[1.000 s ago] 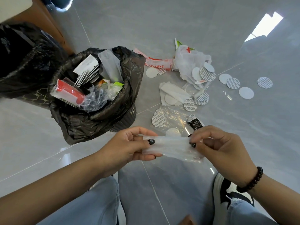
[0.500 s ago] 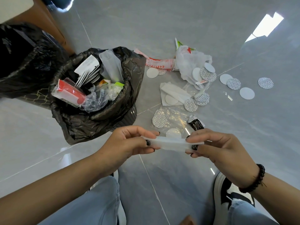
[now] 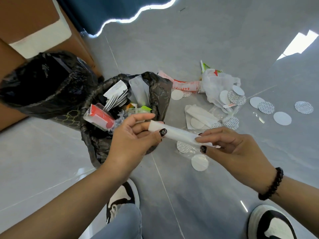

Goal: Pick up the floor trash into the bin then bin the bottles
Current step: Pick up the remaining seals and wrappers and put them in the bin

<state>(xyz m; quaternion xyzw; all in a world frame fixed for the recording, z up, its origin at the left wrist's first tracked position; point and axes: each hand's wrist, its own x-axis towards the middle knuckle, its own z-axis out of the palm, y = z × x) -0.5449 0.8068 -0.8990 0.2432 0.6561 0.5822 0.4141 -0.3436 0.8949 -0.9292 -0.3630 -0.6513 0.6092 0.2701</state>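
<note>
A folded strip of clear white plastic wrapper is held between both hands just right of the bin. My left hand pinches its left end with thumb and fingers. My right hand grips its right end. The bin, lined with a black bag, stands on the floor behind my left hand and holds a red and white pack, white cards and clear wrappers. Floor trash lies right of the bin: a white plastic bag, a red-printed wrapper, white paper and several round foil seals.
A second black bag sits left of the bin against a brown cardboard box. A dark blue curtain hangs at the top. My black and white shoes and jeans are at the bottom. The floor is glossy grey tile.
Both hands have carried the wrapper up and left toward the bin, and it is now folded into a narrower strip. The camera view has tilted up.
</note>
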